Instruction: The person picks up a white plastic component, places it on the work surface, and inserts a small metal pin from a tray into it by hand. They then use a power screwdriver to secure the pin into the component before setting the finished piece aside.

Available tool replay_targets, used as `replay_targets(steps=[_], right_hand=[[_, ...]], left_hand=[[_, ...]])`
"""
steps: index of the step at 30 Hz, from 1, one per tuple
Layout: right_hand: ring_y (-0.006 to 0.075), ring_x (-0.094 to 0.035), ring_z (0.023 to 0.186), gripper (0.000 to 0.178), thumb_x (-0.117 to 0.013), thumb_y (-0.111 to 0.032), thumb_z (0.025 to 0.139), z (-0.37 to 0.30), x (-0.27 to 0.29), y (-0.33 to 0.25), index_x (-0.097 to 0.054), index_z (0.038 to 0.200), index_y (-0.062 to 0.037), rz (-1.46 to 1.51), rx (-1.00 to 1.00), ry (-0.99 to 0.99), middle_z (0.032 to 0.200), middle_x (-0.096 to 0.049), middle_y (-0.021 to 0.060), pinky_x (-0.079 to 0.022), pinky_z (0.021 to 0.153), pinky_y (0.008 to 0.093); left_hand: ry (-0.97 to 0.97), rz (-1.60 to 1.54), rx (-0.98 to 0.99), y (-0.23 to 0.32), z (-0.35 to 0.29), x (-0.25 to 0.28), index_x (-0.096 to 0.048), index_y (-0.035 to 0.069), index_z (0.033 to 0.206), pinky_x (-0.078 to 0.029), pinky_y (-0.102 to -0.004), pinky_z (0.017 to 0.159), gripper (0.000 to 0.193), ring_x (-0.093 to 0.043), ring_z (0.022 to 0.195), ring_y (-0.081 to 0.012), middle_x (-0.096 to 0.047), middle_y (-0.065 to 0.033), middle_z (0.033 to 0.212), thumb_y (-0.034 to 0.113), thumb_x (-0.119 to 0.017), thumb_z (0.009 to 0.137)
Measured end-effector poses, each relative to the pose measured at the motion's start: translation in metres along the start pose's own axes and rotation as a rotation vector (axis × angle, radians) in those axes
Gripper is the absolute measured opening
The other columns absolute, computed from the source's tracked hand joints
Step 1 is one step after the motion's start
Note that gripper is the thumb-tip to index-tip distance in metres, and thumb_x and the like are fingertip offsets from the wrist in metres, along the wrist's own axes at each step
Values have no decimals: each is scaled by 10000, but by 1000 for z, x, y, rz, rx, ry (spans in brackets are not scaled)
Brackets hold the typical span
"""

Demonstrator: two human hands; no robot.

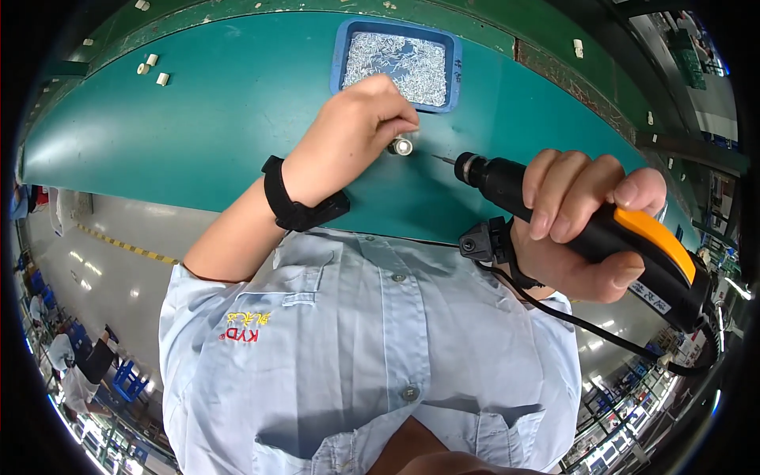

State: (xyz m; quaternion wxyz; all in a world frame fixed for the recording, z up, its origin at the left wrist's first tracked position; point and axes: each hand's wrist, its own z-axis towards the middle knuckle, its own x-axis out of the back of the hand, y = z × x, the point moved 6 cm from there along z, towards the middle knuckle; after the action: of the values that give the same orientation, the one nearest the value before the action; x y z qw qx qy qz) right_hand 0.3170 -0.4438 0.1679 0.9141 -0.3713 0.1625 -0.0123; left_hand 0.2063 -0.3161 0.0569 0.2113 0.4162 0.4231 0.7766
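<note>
My right hand (582,206) is wrapped round a black electric screwdriver (503,184) with an orange lever. Its thin bit points left, toward a small pale cylindrical part (403,147) on the green work surface, and stays apart from it. Close over that part is my left hand (356,131), thumb and fingers pinched together. What the pinch holds, if anything, is hidden or too small to make out. Just beyond the left hand sits a blue tray (339,59) with many small silvery screw-like pieces in it.
Several small cream cylinders (162,79) stand on the green table (229,103) at the far left. Another cream piece (578,49) lies at the far right. A black cable (590,326) runs from the right wrist toward the screwdriver's rear end. A green metal ledge (483,30) borders the far side.
</note>
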Motion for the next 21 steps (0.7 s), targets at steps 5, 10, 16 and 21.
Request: replay_targets(steps=[5, 10, 16, 21], right_hand=[[165, -494, 480, 478, -669, -377, 813, -8, 8, 12, -403, 1030, -44, -71, -131, 90, 586, -481, 50, -410, 478, 289], [166, -483, 478, 401, -625, -315, 841, -16, 19, 42, -401, 1024, -37, -88, -121, 195, 591, -479, 54, -422, 481, 296], [145, -487, 485, 315, -587, -192, 853, -7, 5, 74, -400, 1037, -18, 45, -134, 124, 602, -486, 63, -443, 494, 280], [144, -446, 487, 350, -539, -337, 883, -10, -18, 87, -419, 1018, -37, -147, -293, 46, 607, -469, 51, -418, 515, 300]], left_hand=[[79, 287, -48, 1, -5, 20, -622, 44, 756, -445, -360, 681, 76, -538, 768, -278, -567, -78, 743, 18, -664, 698], [-16, 322, 46, -7, -20, 11, -619, 45, 756, -439, -368, 695, 89, -529, 773, -286, -567, -82, 759, 51, -675, 687], [72, 337, 201, -22, -49, 12, -629, 45, 781, -439, -369, 699, 118, -526, 778, -289, -567, -87, 770, 46, -688, 678], [105, 328, 251, -19, -61, 16, -633, 44, 800, -438, -369, 709, 138, -522, 789, -290, -568, -88, 780, 40, -696, 677]])
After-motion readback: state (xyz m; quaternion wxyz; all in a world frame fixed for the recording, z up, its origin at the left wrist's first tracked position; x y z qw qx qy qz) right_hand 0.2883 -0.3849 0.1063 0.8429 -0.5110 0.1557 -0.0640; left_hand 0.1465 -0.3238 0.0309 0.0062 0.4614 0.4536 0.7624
